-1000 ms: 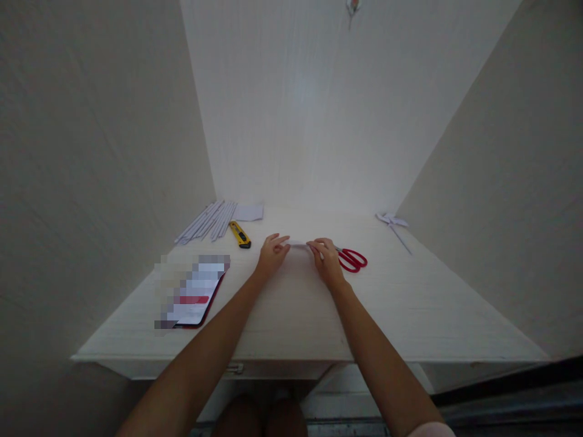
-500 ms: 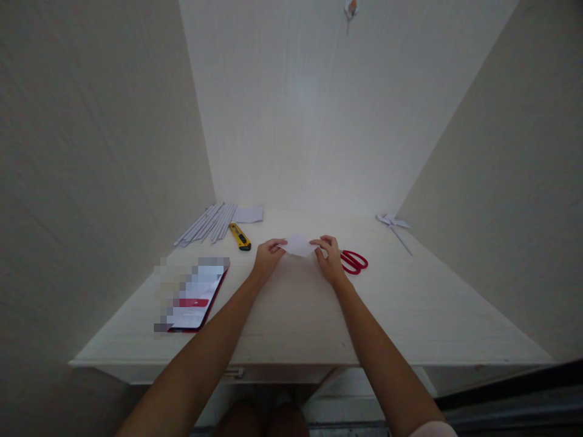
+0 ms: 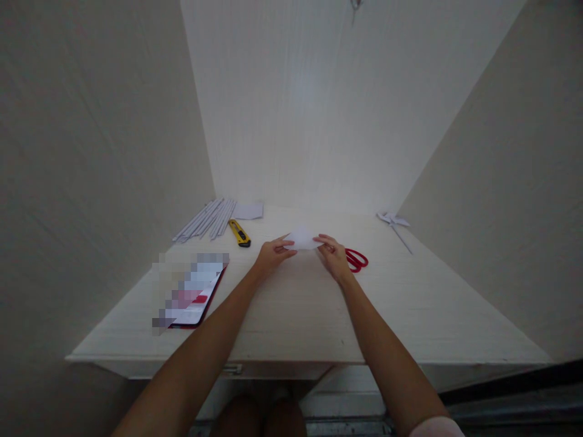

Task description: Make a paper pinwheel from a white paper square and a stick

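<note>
Between my two hands is a small sheet of white paper (image 3: 301, 238), its top edge coming to a point and its lower edge roughly straight. My left hand (image 3: 274, 252) pinches the paper's left corner between thumb and fingers. At the opposite corner, my right hand (image 3: 333, 254) has its fingers closed on the paper. Red-handled scissors (image 3: 357, 260) lie just right of my right hand, which hides their blades. Left of my left hand rests a yellow utility knife (image 3: 239, 233).
Several thin white paper sticks (image 3: 204, 221) lie at the back left beside a stack of white paper (image 3: 248, 210). A tablet (image 3: 195, 297) lies at front left, partly blurred. A white paper pinwheel (image 3: 393, 221) sits at the back right. Walls enclose the table (image 3: 432, 303) on three sides.
The paper's outline has changed from a wide shape to one with a peaked top. My left hand has shifted slightly right, and the view has tilted a little.
</note>
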The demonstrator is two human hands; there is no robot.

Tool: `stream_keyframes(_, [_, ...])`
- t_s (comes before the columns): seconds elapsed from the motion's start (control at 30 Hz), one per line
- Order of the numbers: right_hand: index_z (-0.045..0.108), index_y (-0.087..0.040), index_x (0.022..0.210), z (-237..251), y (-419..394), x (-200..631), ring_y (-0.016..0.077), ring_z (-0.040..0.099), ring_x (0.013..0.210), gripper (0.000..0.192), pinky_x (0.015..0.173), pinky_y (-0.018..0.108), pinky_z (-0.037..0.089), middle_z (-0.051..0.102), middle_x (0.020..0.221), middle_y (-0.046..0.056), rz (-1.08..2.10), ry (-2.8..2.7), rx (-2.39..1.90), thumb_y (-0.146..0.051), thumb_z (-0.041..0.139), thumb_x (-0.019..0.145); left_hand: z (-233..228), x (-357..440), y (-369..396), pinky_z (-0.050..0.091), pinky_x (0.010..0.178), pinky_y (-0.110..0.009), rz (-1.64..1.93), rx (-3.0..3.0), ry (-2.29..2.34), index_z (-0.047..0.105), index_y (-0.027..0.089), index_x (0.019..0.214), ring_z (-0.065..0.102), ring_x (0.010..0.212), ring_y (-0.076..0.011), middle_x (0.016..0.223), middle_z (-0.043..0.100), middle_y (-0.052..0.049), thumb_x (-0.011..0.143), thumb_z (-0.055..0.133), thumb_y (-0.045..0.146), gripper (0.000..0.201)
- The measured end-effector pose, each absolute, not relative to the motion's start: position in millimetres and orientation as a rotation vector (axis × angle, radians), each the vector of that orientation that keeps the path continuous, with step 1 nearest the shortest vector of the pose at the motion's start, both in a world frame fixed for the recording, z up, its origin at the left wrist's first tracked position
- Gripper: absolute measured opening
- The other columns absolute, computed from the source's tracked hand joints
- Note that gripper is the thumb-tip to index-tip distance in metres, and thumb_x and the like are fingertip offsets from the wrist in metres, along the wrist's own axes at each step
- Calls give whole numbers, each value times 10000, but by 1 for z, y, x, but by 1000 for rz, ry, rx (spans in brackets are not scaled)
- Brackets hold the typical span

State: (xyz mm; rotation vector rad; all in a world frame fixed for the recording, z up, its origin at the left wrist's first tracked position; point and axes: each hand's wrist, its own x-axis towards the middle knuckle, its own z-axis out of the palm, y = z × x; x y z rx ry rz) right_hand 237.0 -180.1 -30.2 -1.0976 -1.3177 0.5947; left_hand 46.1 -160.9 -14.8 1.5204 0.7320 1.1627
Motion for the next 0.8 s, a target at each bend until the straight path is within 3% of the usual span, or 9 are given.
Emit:
stream_keyframes(0.37, [668,-172,835,-25,-185,234,180,561,927,247,879,341,396,619,993,82,694,-1296,-1094,-328,616,651,-13,44,-162,439,841,-359,1156,1531,908,653,114,904,583,933,-227,1144,550,-125,580,678,347,399])
stream_keyframes(0.57, [675,-205,852,-32,-181,240,181,505,1034,223,883,320,384,539,1144,81,724,-1388,-1044,-313,605,669,-13,42,-162,412,885,-352,1263,1478,911,659,112,882,567,967,-212,1075,600,-112,601,671,322,352])
stream_keyframes(0.8, [682,-187,760,-29,-182,238,175,540,946,220,816,321,410,556,1122,93,799,-1372,-1083,-354,635,624,-14,43,-158,422,863,-337,1340,1424,897,668,114,842,584,920,-195,1008,635,-100,594,677,298,309])
